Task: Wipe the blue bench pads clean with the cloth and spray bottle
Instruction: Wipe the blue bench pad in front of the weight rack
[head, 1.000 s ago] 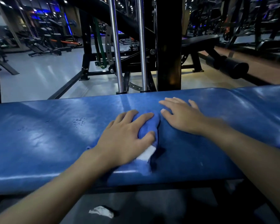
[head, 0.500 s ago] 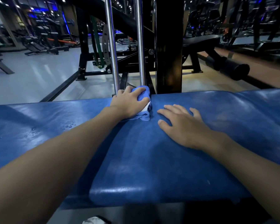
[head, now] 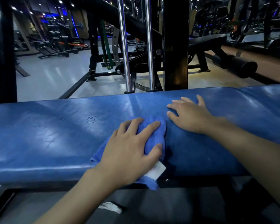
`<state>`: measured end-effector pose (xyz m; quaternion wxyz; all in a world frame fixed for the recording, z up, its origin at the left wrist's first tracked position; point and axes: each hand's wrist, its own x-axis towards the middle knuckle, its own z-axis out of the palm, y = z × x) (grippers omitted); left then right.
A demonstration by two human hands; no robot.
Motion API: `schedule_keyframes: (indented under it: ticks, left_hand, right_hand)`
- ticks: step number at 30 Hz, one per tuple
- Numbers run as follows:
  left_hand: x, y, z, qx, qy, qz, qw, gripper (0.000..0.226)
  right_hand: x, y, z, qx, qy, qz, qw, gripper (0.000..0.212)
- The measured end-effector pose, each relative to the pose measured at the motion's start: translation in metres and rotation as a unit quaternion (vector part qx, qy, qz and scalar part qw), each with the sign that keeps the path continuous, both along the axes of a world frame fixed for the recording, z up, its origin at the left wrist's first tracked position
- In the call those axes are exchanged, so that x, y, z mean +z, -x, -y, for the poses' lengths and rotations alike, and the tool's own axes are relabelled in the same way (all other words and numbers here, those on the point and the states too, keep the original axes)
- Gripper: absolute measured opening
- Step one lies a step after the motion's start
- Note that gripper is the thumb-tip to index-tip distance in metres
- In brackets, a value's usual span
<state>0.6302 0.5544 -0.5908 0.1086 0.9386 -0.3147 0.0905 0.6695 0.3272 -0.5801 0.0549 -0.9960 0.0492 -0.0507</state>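
Observation:
A long blue bench pad (head: 55, 136) runs across the view from left to right. My left hand (head: 129, 149) presses a crumpled blue cloth (head: 155, 135) onto the pad near its front edge; the cloth's white tag (head: 157, 171) sticks out below my palm. Flat on the pad to the right of the cloth lies my right hand (head: 189, 115), fingers spread, holding nothing. A small cluster of water droplets (head: 90, 119) sits on the pad left of the cloth. No spray bottle is in view.
Behind the bench stand two chrome guide rods (head: 124, 46), a thick black upright post (head: 175, 46) and black frame bars. A black bench with a roller pad (head: 239, 67) is at the back right. A white scrap (head: 110, 207) lies on the floor under the bench.
My left hand has pulled the cloth back from the pad's far edge to the near edge. My right hand has stayed flat on the pad.

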Motion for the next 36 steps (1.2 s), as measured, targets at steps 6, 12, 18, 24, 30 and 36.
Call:
schedule_keyframes:
  ticks: [6,12,18,24,30,36]
  left_hand:
    - [0.004,-0.038,0.013,0.012,0.024,-0.04,0.999,0.081]
    - [0.004,-0.142,0.049,0.053,0.043,-0.07,0.995,0.072]
    - [0.011,-0.219,0.077,0.1,0.02,-0.104,0.989,0.068]
    - [0.006,-0.176,0.06,0.063,0.029,-0.068,0.995,0.064]
    - [0.004,-0.074,0.017,0.021,0.011,-0.043,0.999,0.074]
    - [0.001,-0.01,-0.017,0.0,-0.013,-0.011,1.0,0.079]
  right_hand:
    - [-0.003,-0.008,-0.004,0.005,-0.051,-0.031,0.998,0.054]
    - [-0.013,-0.012,-0.003,0.006,-0.032,-0.046,0.998,0.055]
    - [-0.017,-0.012,-0.002,0.008,-0.044,-0.024,0.999,0.054]
    - [-0.014,-0.01,-0.003,0.005,-0.057,-0.023,0.998,0.052]
    - [-0.011,-0.006,-0.004,0.002,-0.049,-0.021,0.999,0.053]
    - [-0.006,-0.002,-0.009,-0.002,-0.009,-0.026,1.0,0.052]
